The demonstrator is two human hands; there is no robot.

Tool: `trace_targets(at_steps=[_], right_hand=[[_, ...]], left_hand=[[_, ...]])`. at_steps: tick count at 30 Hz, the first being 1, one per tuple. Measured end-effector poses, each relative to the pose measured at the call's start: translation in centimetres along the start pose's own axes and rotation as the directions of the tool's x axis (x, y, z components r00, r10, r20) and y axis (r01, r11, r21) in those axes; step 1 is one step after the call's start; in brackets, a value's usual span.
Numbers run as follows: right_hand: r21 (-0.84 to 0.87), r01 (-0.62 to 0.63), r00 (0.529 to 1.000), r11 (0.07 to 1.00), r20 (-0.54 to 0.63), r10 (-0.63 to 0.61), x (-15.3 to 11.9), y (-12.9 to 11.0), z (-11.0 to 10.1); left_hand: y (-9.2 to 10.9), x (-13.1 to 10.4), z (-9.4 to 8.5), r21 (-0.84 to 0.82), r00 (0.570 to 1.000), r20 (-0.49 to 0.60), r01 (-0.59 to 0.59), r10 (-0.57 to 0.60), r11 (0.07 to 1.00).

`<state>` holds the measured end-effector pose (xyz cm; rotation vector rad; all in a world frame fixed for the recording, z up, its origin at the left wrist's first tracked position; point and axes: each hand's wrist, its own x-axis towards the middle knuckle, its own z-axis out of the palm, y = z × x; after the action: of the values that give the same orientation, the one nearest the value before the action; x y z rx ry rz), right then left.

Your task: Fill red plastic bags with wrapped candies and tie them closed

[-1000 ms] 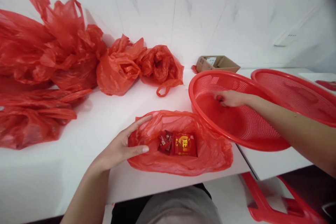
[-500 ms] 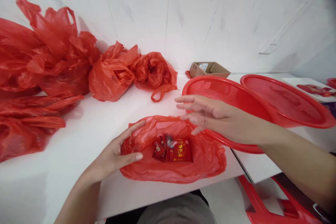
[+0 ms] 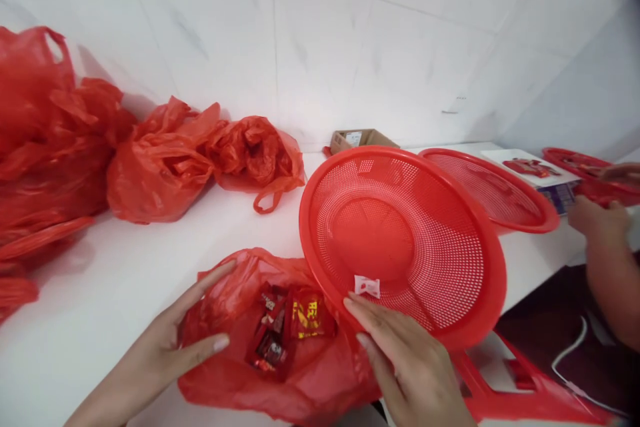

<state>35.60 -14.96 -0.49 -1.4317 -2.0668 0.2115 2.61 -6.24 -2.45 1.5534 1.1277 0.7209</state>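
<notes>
An open red plastic bag [image 3: 320, 383] lies on the white table, with several small wrapped packets inside, among them a red packet with yellow print [image 3: 311, 315]. Spread at the bag's left rim, my left hand [image 3: 170, 347] has its thumb over the opening and its fingers along the edge. My right hand [image 3: 407, 357] is at the near rim of a red mesh basket [image 3: 373, 233], fingers extended, beside the bag's right edge. One small white and red wrapped piece [image 3: 367, 286] sits in the basket near my right fingertips. The basket leans toward the bag.
Several filled red bags [image 3: 160, 167] stand along the wall at the left. Behind the basket are a small cardboard box [image 3: 367, 139] and a second red basket [image 3: 493, 190]. At the far right, another person's hands [image 3: 600, 217] hold something red near another basket [image 3: 575, 159]. A red stool [image 3: 500, 403] is below.
The view has turned right. My right hand has come down from above the bag to the near basket's rim. That basket is now tilted, showing its inside. Another person's hands have come into view.
</notes>
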Motion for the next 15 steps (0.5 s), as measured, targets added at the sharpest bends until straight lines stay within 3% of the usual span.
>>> trace_targets(at_steps=[5, 9, 12, 15], right_hand=[[0.05, -0.031, 0.999, 0.998, -0.006, 0.031, 1.4, 0.5, -1.2], [0.059, -0.135, 0.979, 0.989, 0.165, 0.124, 4.5, 1.8, -4.7], [-0.031, -0.241, 0.914, 0.97, 0.33, 0.238, 8.6, 3.9, -7.3], [-0.006, -0.244, 0.819, 0.97, 0.535, 0.209, 12.5, 7.1, -7.8]], left_hand=[[0.2, 0.5, 0.1, 0.041, 0.998, -0.043, -0.05, 0.051, 0.998], [1.2, 0.2, 0.6, 0.023, 0.999, -0.041, -0.029, 0.029, 0.999], [1.9, -0.1, 0.8, -0.018, 0.997, -0.059, -0.043, 0.041, 0.999], [2.1, -0.3, 0.8, -0.02, 0.994, -0.08, -0.07, 0.068, 0.997]])
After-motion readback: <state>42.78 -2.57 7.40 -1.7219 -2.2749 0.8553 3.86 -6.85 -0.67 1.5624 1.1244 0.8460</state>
